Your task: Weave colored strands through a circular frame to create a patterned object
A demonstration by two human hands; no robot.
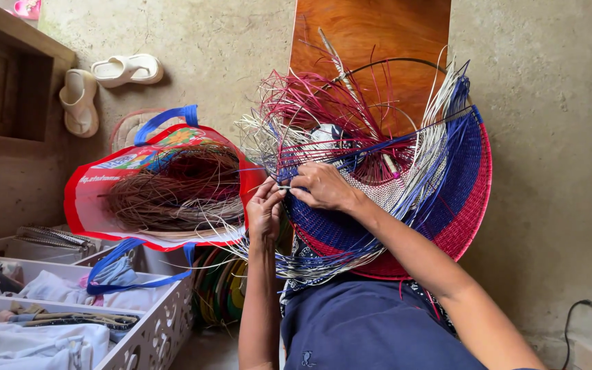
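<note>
At the far left, white openwork plastic crates [146,327] hold folded cloths, and above them two pale slip-on sandals [104,85] lie on the concrete floor. Just right of the crates stands a red-and-blue woven carry bag [94,199] filled with coiled brown reed strands [166,192].

The person's left hand [265,212] is curled near the middle of the frame, fingertips pinched on thin pale strands at the left edge of a round, half-woven tray of blue, red and cream plastic cane [447,192] propped on the lap. The right hand [323,186], touching the left, lies knuckles-up over the weave, fingers bent down on the same strands; how tightly it grips cannot be told.

The step in hand looks like threading a loose strand through the spokes at the tray's unwoven centre. The next move likely calls for pulling that strand snug against the finished blue rows without kinking it.

The fingertips of both hands are hidden among the strands, the tray's lower rim is lost behind the dark blue clothing [371,329], and the tangle of red loose ends [316,103] against the wooden board [371,41] is hard to separate.
</note>
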